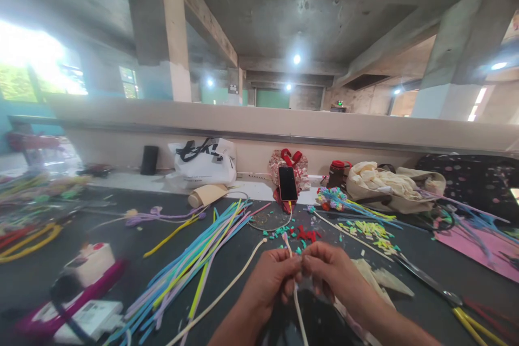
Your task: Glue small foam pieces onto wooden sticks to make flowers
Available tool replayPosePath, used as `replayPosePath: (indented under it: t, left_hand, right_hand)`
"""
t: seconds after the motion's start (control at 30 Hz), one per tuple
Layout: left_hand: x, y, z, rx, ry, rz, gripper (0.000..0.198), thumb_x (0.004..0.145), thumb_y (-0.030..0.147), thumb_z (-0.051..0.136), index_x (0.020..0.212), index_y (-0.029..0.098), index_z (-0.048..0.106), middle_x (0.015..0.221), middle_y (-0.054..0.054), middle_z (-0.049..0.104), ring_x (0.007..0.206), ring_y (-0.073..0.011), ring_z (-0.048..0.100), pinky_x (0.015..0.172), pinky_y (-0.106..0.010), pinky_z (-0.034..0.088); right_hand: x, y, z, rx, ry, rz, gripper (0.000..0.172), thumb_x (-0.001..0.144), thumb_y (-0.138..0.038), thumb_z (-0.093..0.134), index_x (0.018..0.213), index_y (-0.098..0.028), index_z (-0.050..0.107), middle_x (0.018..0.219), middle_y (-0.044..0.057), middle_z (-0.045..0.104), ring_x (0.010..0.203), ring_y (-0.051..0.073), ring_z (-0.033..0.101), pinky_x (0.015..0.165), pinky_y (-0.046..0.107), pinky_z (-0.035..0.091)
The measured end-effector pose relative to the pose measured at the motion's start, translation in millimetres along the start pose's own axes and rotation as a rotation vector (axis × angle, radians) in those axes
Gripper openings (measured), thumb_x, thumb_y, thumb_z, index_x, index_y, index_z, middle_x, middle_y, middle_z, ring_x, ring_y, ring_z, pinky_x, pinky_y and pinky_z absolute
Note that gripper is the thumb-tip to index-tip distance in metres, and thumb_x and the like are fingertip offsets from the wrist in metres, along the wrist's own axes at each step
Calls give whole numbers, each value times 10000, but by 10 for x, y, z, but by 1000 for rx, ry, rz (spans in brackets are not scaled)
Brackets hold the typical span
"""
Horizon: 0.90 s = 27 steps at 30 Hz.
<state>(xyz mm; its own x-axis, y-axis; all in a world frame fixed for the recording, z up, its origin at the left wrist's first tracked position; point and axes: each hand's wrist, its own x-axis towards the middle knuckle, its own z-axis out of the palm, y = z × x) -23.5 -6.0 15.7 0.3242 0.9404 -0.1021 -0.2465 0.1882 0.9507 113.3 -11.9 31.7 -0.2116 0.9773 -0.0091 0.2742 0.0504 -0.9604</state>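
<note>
My left hand (pixel 272 277) pinches a cream, cord-like fuzzy stem (pixel 299 311), which runs up between my hands and shows a small pinkish tip above them. My right hand (pixel 333 271) is closed against the left fingertips; what it grips, if anything, is hidden. A second cream stem (pixel 239 274) curves along the table to the left of my hands. Just beyond my fingers lie red pieces (pixel 306 234) and scattered green snippets (pixel 279 232). Farther left spreads a bundle of blue, yellow and lilac stems (pixel 190 262).
A phone (pixel 288 184) leans upright on a patterned bag, with a cable attached. Pale yellow snippets (pixel 375 231) and a long metal tool with yellow handles (pixel 444 294) lie on the right. White plastic bag (pixel 205 165) and canvas bag (pixel 430 186) stand along the back partition.
</note>
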Motion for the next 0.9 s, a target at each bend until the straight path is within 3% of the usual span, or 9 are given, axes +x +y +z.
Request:
replayPosePath:
  t: [0.13, 0.33, 0.43, 0.57, 0.8, 0.9]
  left_hand:
    - [5, 6, -10, 35, -50, -42, 326, 591, 417, 647, 513, 124, 528, 372, 48, 471, 251, -20, 330, 278, -148, 207]
    - [4, 51, -58, 68, -56, -77, 252, 644, 363, 619, 583, 128, 552, 437, 44, 523, 260, -13, 330, 272, -135, 220]
    - [-23, 78, -51, 70, -73, -76, 204, 661, 333, 605, 691, 131, 587, 558, 16, 587, 353, -37, 438, 313, -134, 316]
    - [-56, 100, -34, 79, -140, -88, 207, 670, 287, 593, 800, 126, 606, 687, -33, 625, 531, -94, 563, 382, -152, 415]
    - [-61, 185, -113, 54, -121, -66, 213, 662, 322, 624, 676, 112, 599, 579, -8, 604, 350, -33, 465, 285, -114, 297]
    - [-65, 220, -130, 23, -111, -81, 180, 659, 287, 631, 726, 123, 600, 534, 22, 594, 290, -11, 411, 266, -111, 252]
  right_hand:
    - [-41, -73, -92, -71, -17, -33, 189, 728, -316, 507, 631, -155, 521, 476, -65, 470, 331, 44, 402, 308, 147, 255]
    - [-292, 84, -168, -380, -36, -99, 149, 760, -203, 453, 618, -182, 494, 470, -65, 460, 408, 71, 445, 422, 176, 323]
    - [-406, 181, -150, -513, -120, -164, 82, 687, -136, 514, 635, -187, 550, 565, -44, 535, 538, 98, 497, 488, 181, 340]
    - [-432, 220, -123, -528, -203, -214, 148, 692, -113, 509, 691, -206, 624, 662, -27, 596, 564, 101, 520, 514, 179, 360]
    - [-410, 126, -205, -482, -125, -152, 112, 715, -153, 514, 676, -191, 612, 631, -19, 579, 512, 94, 506, 479, 179, 369]
    - [-417, 139, -203, -445, -98, -93, 81, 698, -152, 520, 642, -189, 566, 581, -35, 542, 497, 92, 493, 462, 178, 362]
